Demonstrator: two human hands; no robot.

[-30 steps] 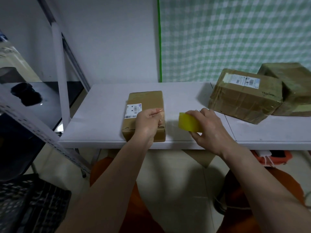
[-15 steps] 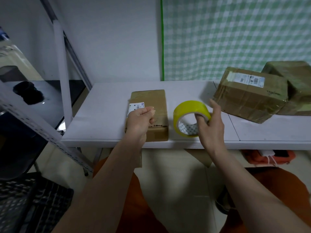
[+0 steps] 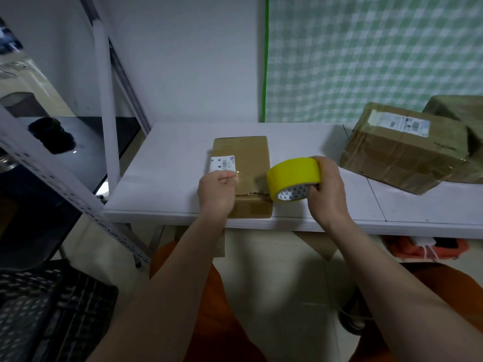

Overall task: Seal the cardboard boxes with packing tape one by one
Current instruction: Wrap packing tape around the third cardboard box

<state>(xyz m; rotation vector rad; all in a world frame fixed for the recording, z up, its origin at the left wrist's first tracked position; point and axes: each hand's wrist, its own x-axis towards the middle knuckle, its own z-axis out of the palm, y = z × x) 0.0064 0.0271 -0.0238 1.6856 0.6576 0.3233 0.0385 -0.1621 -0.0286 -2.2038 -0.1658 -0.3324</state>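
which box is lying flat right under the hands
The small flat box at the table's front edge; the other two boxes, one labelled, sit bulkier at far right.

A small parcel-packing station, likely a storeroom; a white folding table [image 3: 170, 184] carries labelled, taped cardboard parcels [image 3: 402, 152]; slotted-angle steel shelving [image 3: 52, 173] stands at the left; a black plastic crate [image 3: 47, 314] sits on the tiled floor [image 3: 282, 283].

Dim, flat indoor light; soft shadows under the table [image 3: 167, 215]; a small glare spot on the dark glass left; wide-angle bending at edges, slightly soft focus
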